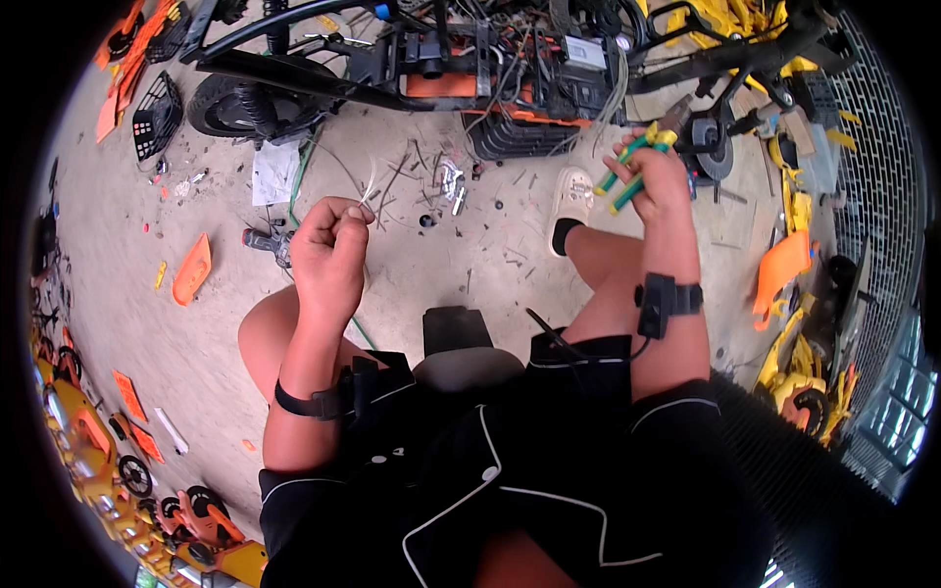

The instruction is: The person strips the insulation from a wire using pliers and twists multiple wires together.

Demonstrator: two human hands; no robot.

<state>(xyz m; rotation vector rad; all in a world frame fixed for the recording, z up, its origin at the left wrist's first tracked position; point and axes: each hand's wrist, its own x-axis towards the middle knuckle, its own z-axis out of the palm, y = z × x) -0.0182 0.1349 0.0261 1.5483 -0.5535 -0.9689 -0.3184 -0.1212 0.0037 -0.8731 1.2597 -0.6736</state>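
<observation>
My left hand [331,250] is closed in a pinch, thumb against the fingers. Thin whitish strands [370,180] stick up from it; whether they are wires or cable ties I cannot tell. My right hand [661,184] is wrapped round a pair of pliers [627,184] with green and yellow handles. Their handles point down and left, and the metal jaws aim up and right. Beyond both hands stands a stripped vehicle frame [314,83] with a black wheel [221,106] and a tangle of cables [505,73].
Cut cable bits [402,162], a white paper [275,173] and an orange panel [192,269] lie on the concrete floor. A dark power tool [265,241] rests beside my left hand. Yellow and orange parts [784,274] line the right side; more vehicles [196,519] stand lower left.
</observation>
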